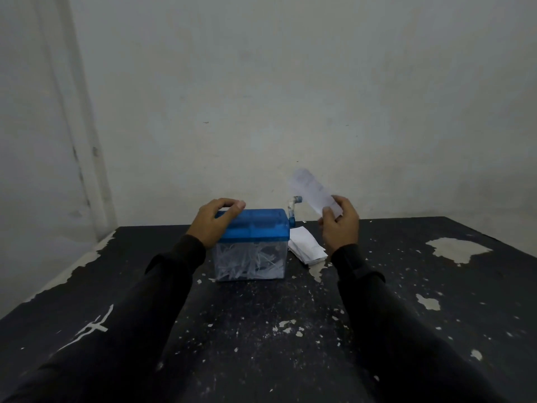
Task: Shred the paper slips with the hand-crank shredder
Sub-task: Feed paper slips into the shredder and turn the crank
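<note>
A small hand-crank shredder point(255, 228) with a blue top stands mid-table; its clear bin point(250, 264) holds white paper shreds. The crank handle point(294, 209) sticks up at the shredder's right end. My left hand point(216, 222) grips the left end of the blue top, fingers curled over the far edge. My right hand point(340, 225) pinches a white paper slip point(312, 190), held in the air to the right of the crank. A small pile of white slips point(306, 247) lies on the table just right of the shredder.
The black table point(261, 330) has chipped paint, with pale bare patches point(456, 248) at the right and along the left edge. A white wall point(290, 97) stands right behind the table. Both my arms wear dark sleeves.
</note>
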